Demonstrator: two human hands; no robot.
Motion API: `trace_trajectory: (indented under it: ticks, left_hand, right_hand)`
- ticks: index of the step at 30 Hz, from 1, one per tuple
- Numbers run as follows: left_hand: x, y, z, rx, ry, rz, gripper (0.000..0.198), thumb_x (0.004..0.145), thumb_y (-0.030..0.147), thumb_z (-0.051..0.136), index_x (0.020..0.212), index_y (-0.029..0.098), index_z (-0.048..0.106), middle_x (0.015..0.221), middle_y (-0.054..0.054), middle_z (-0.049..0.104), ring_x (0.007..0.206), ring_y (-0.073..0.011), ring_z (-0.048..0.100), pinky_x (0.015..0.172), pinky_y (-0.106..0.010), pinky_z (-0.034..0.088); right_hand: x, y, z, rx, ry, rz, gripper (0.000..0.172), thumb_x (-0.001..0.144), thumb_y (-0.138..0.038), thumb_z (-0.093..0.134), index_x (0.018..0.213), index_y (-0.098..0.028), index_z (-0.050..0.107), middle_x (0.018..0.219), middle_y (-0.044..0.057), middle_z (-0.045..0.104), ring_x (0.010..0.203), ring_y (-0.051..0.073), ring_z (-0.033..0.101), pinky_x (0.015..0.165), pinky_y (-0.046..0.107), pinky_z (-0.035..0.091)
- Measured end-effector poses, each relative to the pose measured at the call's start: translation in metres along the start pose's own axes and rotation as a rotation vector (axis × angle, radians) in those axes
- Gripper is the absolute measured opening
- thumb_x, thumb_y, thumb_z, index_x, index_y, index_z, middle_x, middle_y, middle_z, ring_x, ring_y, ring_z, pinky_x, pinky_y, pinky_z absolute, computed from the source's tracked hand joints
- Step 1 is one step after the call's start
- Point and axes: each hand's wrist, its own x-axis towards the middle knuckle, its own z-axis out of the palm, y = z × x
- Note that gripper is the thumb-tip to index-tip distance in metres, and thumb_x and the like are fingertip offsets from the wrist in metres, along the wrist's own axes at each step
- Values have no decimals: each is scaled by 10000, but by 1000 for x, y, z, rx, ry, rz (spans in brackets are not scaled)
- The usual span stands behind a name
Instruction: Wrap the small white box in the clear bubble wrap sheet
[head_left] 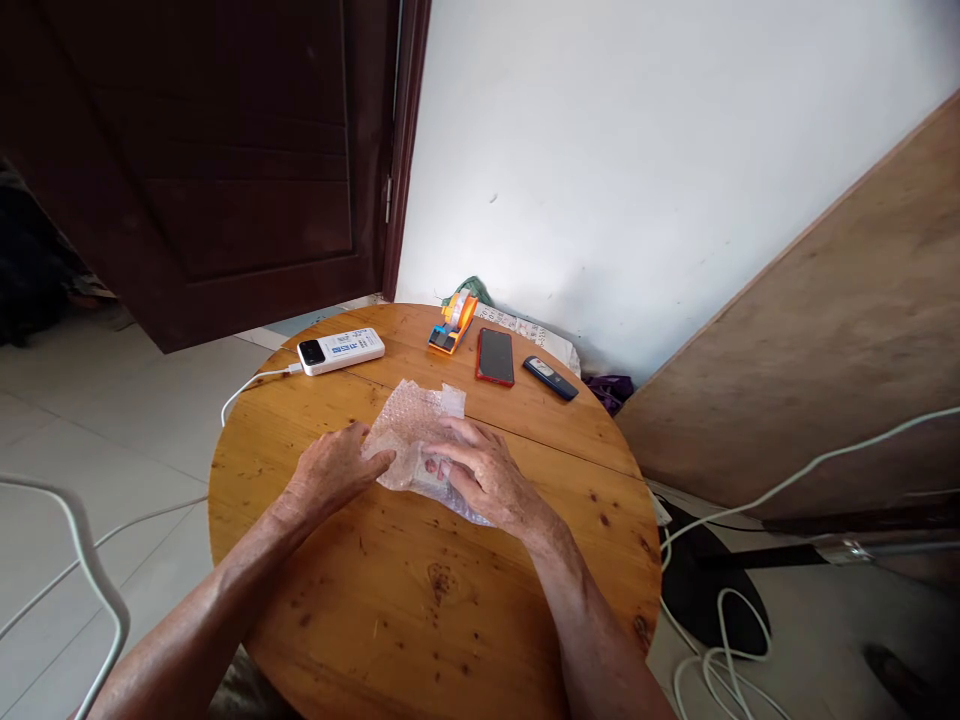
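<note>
A piece of clear bubble wrap [412,405] lies on the round wooden table, wrapped loosely around a small, pale item with red print [433,468]. What that item is cannot be made out through the film. My left hand [334,468] is closed at the wrap's left edge, its thumb resting on top and its fingers curled at the side. Over the right part of the bundle, my right hand [491,475] lies with its fingers stretched out and apart, touching the film. A strip of clear tape [453,400] shows at the wrap's upper right corner.
Along the table's far side stand a white power bank [349,350] with a cable, an orange tape dispenser [452,325], a red-edged phone [495,357] and a dark blue utility-knife-like object [550,378]. A white wall [637,130] and dark door [247,170] rise behind.
</note>
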Motion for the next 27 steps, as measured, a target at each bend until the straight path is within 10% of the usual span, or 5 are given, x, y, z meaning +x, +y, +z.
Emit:
trace_trajectory:
  ticks: [10,15,27]
  left_hand:
    - [13,-16,18,-571,-132,-112,416,680,444,614,970,146,608,618,18,608,485,-144,556,463,-239,431]
    - [12,-15,22,-524,-78,-27,222,648,395,540,583,194,470,506,52,464,457,-105,470,442,-211,337]
    - [9,29,10,-441,14,116,197,682,275,526,532,188,432,525,54,403,529,-91,370,516,-220,281]
  right_hand:
    - [0,-1,0,1,-8,-18,354,982,-225,468,1271,-347,633,1463,44,466,1337,255,426,1096,468,341]
    - [0,-1,0,-2,-6,-9,340,983,-252,479,1269,-348,636,1451,49,479,1324,262,441,1087,471,355]
    - [1,0,4,-1,2,9,305,971,-251,508,1224,-337,654,1435,63,498,1321,272,453,1076,487,364]
